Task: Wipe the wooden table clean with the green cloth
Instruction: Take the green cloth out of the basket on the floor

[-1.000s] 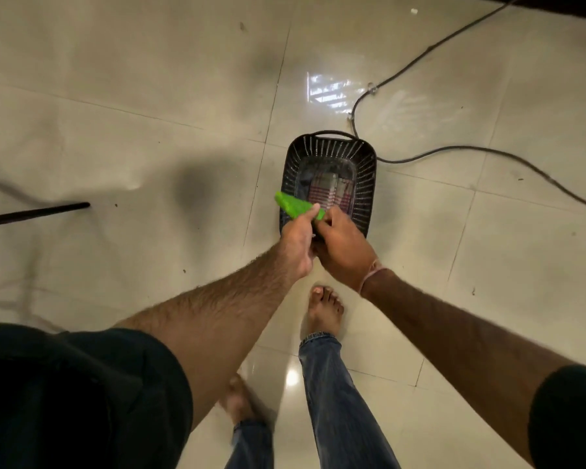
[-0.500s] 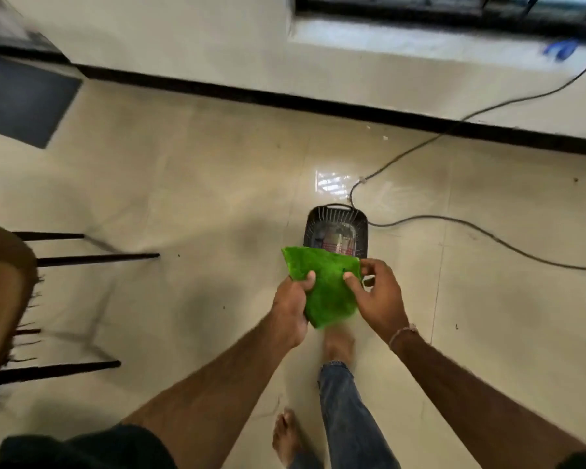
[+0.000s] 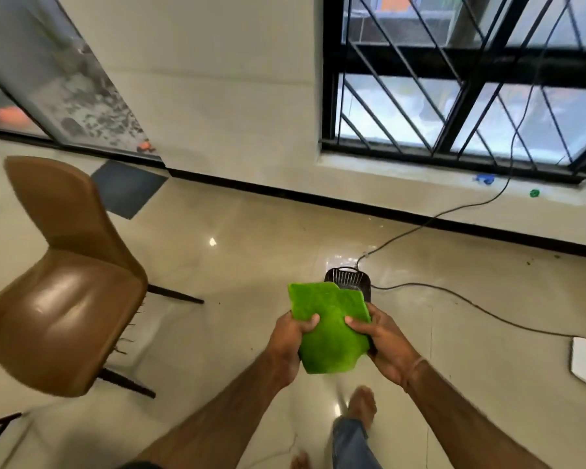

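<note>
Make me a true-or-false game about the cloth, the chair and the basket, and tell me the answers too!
1. The left hand and right hand both hold the green cloth. True.
2. The brown chair is on the person's right. False: it is on the left.
3. The black basket sits on the floor. True.
4. The cloth lies flat on the floor. False: the hands hold it up in the air.
</note>
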